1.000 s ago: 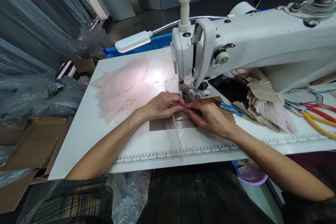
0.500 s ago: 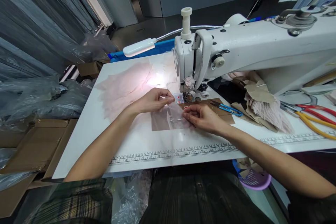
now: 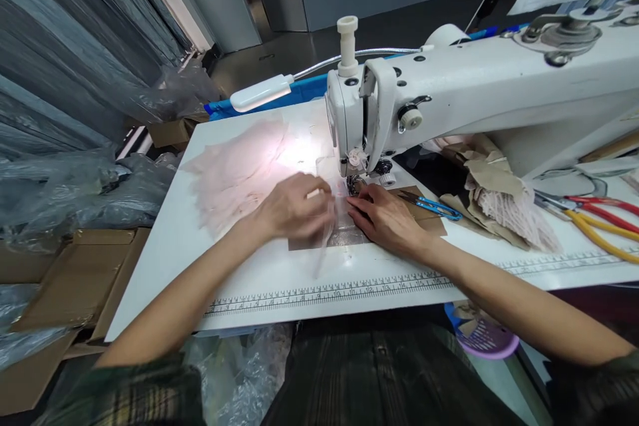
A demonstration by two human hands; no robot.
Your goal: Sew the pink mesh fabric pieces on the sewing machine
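Note:
A piece of sheer pale pink fabric (image 3: 343,218) lies in front of the needle area of a white sewing machine (image 3: 389,106). My left hand (image 3: 302,208), partly smeared by motion, has its fingers curled at the fabric's left side, and a thin strip of the fabric hangs below them. Close to the presser foot (image 3: 355,185), my right hand (image 3: 387,218) holds the fabric's right side with bent fingers. Its thumb is mostly hidden. Brown card (image 3: 299,243) shows on the table under the fabric.
Pink sheer pieces (image 3: 239,163) are heaped on the left of the white table (image 3: 164,266). Blue thread snips (image 3: 439,208) lie right of my right hand, with fabric scraps (image 3: 499,193) and red and yellow-handled scissors (image 3: 599,219) beyond. A printed ruler (image 3: 319,294) runs along the front edge.
My left hand has shifted down and its fingers have curled further, now blurred. My right hand has moved slightly up toward the presser foot. The fabric, raised between both hands before, now lies lower and flatter.

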